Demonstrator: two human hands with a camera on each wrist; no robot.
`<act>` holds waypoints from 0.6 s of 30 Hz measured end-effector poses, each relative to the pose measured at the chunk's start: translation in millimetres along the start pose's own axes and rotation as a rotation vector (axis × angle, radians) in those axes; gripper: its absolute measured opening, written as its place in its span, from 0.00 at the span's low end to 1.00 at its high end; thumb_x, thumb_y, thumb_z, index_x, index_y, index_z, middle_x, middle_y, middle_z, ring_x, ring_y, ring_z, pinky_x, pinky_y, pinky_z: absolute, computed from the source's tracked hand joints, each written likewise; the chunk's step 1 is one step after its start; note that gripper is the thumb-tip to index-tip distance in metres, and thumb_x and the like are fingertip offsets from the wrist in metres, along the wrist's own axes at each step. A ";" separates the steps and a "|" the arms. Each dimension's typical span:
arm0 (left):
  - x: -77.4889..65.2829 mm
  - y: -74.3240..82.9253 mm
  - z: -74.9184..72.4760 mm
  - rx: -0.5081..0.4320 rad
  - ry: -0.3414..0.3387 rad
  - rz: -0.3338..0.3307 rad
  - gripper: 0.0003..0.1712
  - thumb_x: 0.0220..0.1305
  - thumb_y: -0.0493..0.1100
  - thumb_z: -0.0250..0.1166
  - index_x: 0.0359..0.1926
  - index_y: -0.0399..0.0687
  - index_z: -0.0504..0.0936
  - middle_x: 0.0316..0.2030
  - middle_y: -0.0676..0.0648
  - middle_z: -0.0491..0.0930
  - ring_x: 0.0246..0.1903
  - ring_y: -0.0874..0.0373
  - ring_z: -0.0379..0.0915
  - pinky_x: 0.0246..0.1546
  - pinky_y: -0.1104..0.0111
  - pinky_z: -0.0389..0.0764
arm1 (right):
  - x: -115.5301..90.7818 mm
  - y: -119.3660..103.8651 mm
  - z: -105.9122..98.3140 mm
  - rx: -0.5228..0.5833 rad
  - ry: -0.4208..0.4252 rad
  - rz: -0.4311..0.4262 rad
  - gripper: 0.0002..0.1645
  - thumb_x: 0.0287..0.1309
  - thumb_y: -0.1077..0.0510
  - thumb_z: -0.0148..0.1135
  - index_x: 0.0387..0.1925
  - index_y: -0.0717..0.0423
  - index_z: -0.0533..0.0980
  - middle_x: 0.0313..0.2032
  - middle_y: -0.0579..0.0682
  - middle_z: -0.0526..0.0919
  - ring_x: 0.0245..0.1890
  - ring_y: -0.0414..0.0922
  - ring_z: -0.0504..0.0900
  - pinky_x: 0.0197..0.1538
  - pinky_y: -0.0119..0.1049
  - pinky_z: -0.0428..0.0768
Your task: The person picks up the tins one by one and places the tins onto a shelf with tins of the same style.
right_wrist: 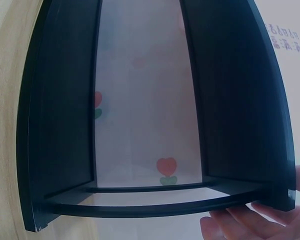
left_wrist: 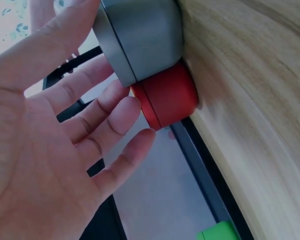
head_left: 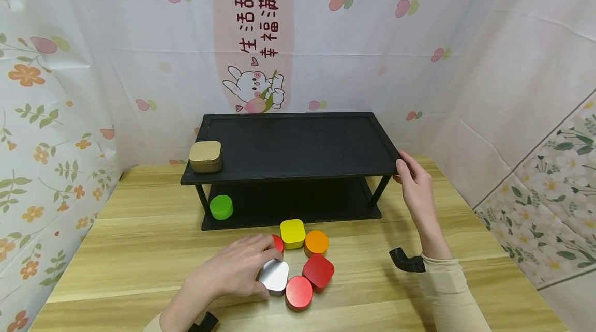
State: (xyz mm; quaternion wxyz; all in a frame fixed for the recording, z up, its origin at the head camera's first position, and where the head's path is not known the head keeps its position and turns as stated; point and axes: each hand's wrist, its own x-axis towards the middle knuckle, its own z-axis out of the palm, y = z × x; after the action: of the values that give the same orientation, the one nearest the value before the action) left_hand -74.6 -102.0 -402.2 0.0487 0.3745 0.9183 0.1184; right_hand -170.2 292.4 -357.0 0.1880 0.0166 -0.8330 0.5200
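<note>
My left hand [head_left: 242, 265] is spread over a silver rounded-square lidded box [head_left: 273, 276] on the table, thumb and index finger at its lid. A round red lidded box [left_wrist: 165, 97] touches the silver one, near the other fingers; in the head view my fingers partly cover it. My right hand [head_left: 416, 182] grips the right front corner of a black two-tier shelf [head_left: 298, 146], thumb on top and fingers beneath. Close to the left hand are a yellow box [head_left: 293, 234], an orange round box [head_left: 316, 243], a dark red square box [head_left: 318, 271] and a red round box [head_left: 299, 292].
A gold square box [head_left: 206, 156] sits on the shelf's top left corner. A green round box [head_left: 221, 207] stands on the lower tier at the left. Behind the wooden table [head_left: 139, 249] hangs a printed curtain [head_left: 372, 78].
</note>
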 end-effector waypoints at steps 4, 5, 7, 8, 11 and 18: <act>0.0 0.8 1.4 0.001 -0.005 -0.004 0.33 0.47 0.56 0.82 0.55 0.64 0.80 0.51 0.57 0.76 0.52 0.57 0.73 0.59 0.52 0.81 | -0.6 0.4 0.3 0.003 -0.003 0.003 0.33 0.79 0.43 0.45 0.77 0.50 0.63 0.73 0.62 0.70 0.48 0.17 0.75 0.49 0.13 0.77; -0.1 1.0 1.6 0.001 -0.004 -0.004 0.33 0.47 0.56 0.82 0.55 0.64 0.81 0.51 0.58 0.76 0.51 0.57 0.73 0.59 0.52 0.81 | -0.6 0.6 0.3 0.002 -0.003 0.005 0.33 0.79 0.43 0.45 0.77 0.50 0.63 0.73 0.62 0.70 0.48 0.17 0.75 0.49 0.13 0.77; -0.3 1.3 1.8 0.000 -0.001 -0.007 0.33 0.47 0.55 0.82 0.55 0.64 0.81 0.51 0.58 0.75 0.51 0.58 0.73 0.58 0.53 0.81 | -0.3 1.1 0.1 0.001 -0.005 0.007 0.32 0.79 0.43 0.45 0.77 0.49 0.63 0.73 0.61 0.70 0.49 0.17 0.75 0.49 0.13 0.77; -0.5 1.4 1.8 -0.001 0.002 -0.007 0.32 0.46 0.55 0.82 0.54 0.64 0.81 0.50 0.58 0.75 0.51 0.58 0.73 0.57 0.53 0.81 | -0.1 1.4 0.0 -0.001 -0.005 0.008 0.32 0.79 0.43 0.45 0.77 0.49 0.63 0.73 0.61 0.70 0.49 0.18 0.75 0.49 0.13 0.77; -0.4 1.3 1.5 0.002 0.006 -0.006 0.33 0.47 0.55 0.82 0.55 0.63 0.81 0.50 0.57 0.75 0.51 0.58 0.73 0.57 0.53 0.81 | 0.9 1.8 -0.3 0.001 -0.005 0.010 0.32 0.79 0.43 0.45 0.77 0.48 0.63 0.73 0.61 0.70 0.49 0.18 0.74 0.49 0.13 0.77; 0.0 -0.1 1.4 0.004 0.004 0.004 0.33 0.48 0.56 0.82 0.56 0.61 0.82 0.50 0.56 0.75 0.53 0.56 0.72 0.58 0.53 0.81 | 1.8 1.6 0.7 0.021 -0.004 0.010 0.33 0.79 0.42 0.46 0.77 0.50 0.64 0.73 0.61 0.71 0.50 0.19 0.76 0.50 0.14 0.78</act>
State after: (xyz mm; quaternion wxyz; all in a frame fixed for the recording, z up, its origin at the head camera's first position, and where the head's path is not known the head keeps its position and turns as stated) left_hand -74.5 -101.8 -403.6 0.0460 0.3761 0.9179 0.1176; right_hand -172.5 292.8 -358.1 0.1836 0.0152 -0.8280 0.5296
